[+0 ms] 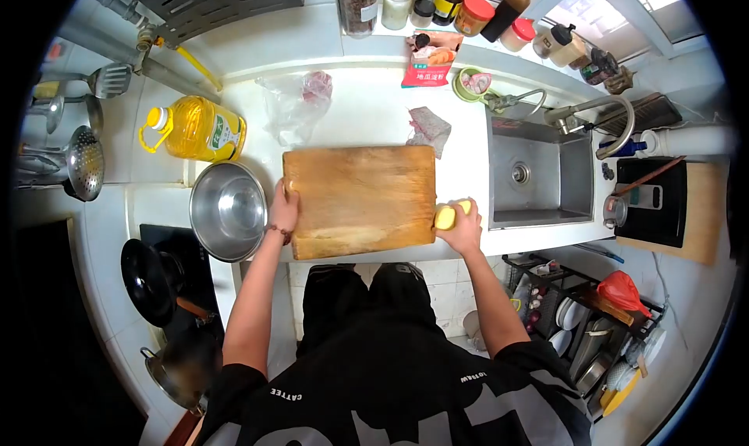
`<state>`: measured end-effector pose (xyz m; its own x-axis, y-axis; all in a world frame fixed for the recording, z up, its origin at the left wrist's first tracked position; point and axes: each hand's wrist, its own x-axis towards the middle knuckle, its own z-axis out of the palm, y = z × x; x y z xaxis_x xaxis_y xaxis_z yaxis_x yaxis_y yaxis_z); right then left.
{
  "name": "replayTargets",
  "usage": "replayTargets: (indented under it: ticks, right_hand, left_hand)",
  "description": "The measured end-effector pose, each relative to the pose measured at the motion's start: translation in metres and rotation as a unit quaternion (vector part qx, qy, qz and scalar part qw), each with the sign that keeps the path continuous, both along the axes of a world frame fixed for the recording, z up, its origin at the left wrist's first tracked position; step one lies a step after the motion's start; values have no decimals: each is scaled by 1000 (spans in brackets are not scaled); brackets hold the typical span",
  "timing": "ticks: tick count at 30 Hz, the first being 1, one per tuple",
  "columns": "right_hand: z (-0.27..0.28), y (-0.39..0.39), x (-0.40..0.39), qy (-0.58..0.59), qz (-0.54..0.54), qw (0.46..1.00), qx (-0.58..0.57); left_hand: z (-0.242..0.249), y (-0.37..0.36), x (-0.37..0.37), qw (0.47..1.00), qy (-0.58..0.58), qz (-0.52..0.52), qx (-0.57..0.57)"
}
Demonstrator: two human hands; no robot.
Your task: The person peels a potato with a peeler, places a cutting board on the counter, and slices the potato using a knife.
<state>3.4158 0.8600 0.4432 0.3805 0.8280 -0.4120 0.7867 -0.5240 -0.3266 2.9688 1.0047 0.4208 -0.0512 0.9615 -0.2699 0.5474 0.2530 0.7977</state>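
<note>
Nearest the body, the wooden board [359, 204] lies along the front edge of the table [468, 161]; whether it overhangs cannot be told. If it does, a downward press on that near side could tip it. The left hand [285, 206] is closed along the board's left edge, and a sideways shove there could knock the steel bowl [204, 212] just beside it. The right hand [466, 231] curls around two yellow pieces [445, 217] at the board's right edge; with its fingers taken up by them, its hold on the board, if any, may be weak, and a loosened grip could let a piece roll off the front. Farther back, the crumpled cloth [429, 130] lies near the board's far right corner, where a backward push could catch it; the plastic bag [289, 114] near the far left corner could snag likewise.
</note>
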Motion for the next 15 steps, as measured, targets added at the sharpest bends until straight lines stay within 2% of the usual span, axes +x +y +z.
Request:
replayTargets:
  ticks: [1,2,4,6,8,11,12,13,15]
  right_hand:
    - [-2,-1,5,26,-23,999,18]
    - [-5,-3,8,24,-20,999,17]
    - [-1,-1,6,21,-50,994,91]
    - [18,8,-9,12,-30,993,111]
    - [41,28,-42,15,45,990,132]
    - [45,59,-95,36,101,991,86]
    - [49,68,-112,-6,150,986,69]
    - [47,76,-129,3,154,987,53]
    - [44,83,-155,8,157,987,37]
  left_hand:
    - [-2,-2,7,997,27,17,-63]
    - [-4,-3,12,997,25,19,-64]
    - [-23,-7,18,992,13,9,-128]
    - [-46,-12,21,991,27,17,-129]
    - [-58,-14,22,993,20,38,-109]
    - [-54,-8,25,992,4,59,-112]
    - [-54,-5,22,992,2,62,-109]
    - [-54,-2,19,992,0,65,-107]
    - [-55,0,8,993,-59,16,-104]
